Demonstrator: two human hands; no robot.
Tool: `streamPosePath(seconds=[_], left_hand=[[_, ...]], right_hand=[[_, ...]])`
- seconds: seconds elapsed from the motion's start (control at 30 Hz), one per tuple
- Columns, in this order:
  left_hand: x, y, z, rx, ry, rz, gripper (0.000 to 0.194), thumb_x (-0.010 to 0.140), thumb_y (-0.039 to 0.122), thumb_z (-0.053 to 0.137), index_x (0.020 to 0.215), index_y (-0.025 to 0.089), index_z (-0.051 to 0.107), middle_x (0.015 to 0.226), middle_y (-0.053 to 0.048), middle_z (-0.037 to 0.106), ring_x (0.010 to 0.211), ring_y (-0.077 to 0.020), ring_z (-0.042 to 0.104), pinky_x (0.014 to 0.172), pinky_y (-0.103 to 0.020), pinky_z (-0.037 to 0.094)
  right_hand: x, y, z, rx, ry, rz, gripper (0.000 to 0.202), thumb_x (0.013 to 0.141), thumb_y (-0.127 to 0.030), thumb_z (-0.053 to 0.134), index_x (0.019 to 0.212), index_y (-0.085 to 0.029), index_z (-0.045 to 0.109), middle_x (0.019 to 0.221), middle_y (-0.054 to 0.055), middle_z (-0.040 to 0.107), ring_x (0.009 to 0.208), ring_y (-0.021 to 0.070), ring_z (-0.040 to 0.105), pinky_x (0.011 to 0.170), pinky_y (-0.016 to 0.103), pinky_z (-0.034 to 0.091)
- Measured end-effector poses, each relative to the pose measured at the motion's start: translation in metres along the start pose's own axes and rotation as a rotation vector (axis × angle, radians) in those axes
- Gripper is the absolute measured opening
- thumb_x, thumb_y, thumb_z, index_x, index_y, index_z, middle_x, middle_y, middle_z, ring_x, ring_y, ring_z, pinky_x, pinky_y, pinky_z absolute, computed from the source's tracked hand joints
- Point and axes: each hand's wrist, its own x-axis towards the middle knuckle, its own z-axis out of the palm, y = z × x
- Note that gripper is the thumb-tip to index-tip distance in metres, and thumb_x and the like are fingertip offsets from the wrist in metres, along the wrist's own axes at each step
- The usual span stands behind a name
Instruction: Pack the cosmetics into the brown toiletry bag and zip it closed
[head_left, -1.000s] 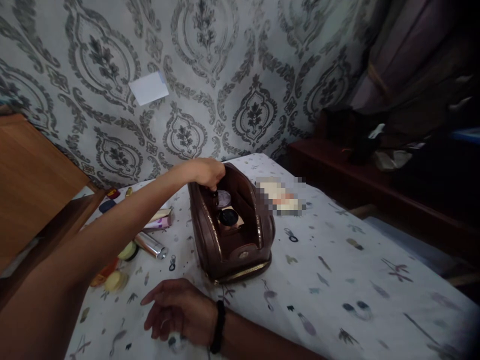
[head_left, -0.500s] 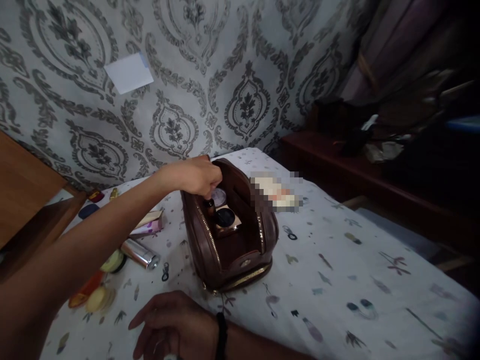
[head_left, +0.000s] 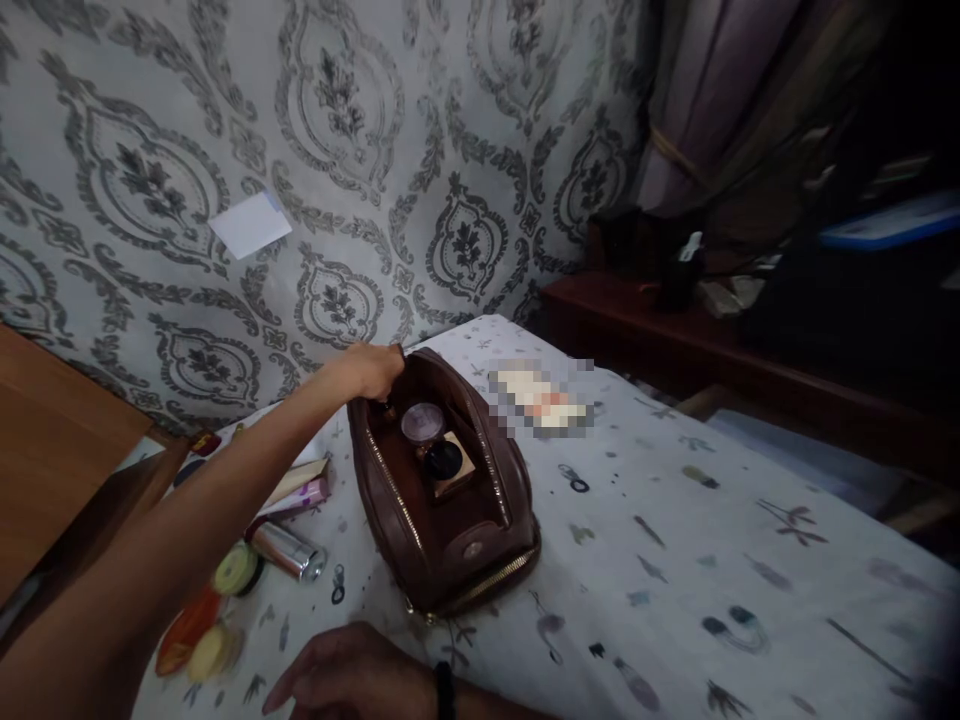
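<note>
A brown leather makeup bag lies unzipped on the patterned cloth. Inside are a round clear-lidded case and a square gold compact with a black round part. My left hand reaches to the bag's far left end with curled, closed fingers. Just below them shows a small dark brown item, too dim to name; the fingertips are partly hidden. My right hand, in front of the bag, holds nothing I can see. Its fingers are loosely bent and apart, cut off by the bottom edge.
Left of the bag lie a silver-and-clear tube, a purple-and-white packet, a yellow-lidded jar, an orange item and a cream-coloured round item. A blurred-out item lies right of the bag. Behind stands a patterned wall.
My left hand has moved from above the bag's contents to its far left end, with the small dark item below its fingers. The view has shifted; my right hand sits lower in it.
</note>
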Motion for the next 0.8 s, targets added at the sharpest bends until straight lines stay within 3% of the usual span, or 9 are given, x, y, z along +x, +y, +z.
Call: streamPosePath(seconds=[0.37, 0.5, 0.8], left_hand=[[0.017, 0.007, 0.010, -0.002, 0.048, 0.005, 0.033, 0.078, 0.019, 0.066, 0.110, 0.013, 0.072, 0.123, -0.018, 0.066, 0.104, -0.0286, 0.068, 0.083, -0.031, 0.054], [0.019, 0.004, 0.010, -0.041, 0.075, 0.007, 0.033, 0.077, 0.018, 0.067, 0.109, 0.014, 0.072, 0.116, -0.016, 0.070, 0.103, -0.0276, 0.068, 0.082, -0.030, 0.054], [0.019, 0.001, 0.023, -0.158, 0.279, 0.035, 0.031, 0.082, 0.016, 0.063, 0.113, 0.015, 0.069, 0.108, -0.016, 0.071, 0.107, -0.0262, 0.066, 0.088, -0.031, 0.051]], right_hand=[[0.000, 0.001, 0.000, -0.028, 0.022, -0.021, 0.040, 0.048, -0.038, 0.069, 0.078, -0.012, 0.066, 0.060, 0.003, 0.066, 0.054, 0.0109, 0.057, 0.053, 0.021, 0.030], [-0.001, -0.001, 0.000, -0.039, 0.023, -0.025, 0.047, 0.047, -0.045, 0.071, 0.080, -0.012, 0.065, 0.060, 0.003, 0.065, 0.052, 0.0109, 0.056, 0.053, 0.023, 0.031], [-0.003, 0.003, -0.004, -0.045, -0.004, -0.033, 0.052, 0.051, -0.048, 0.076, 0.085, -0.011, 0.066, 0.064, 0.004, 0.067, 0.056, 0.0120, 0.059, 0.057, 0.023, 0.035]])
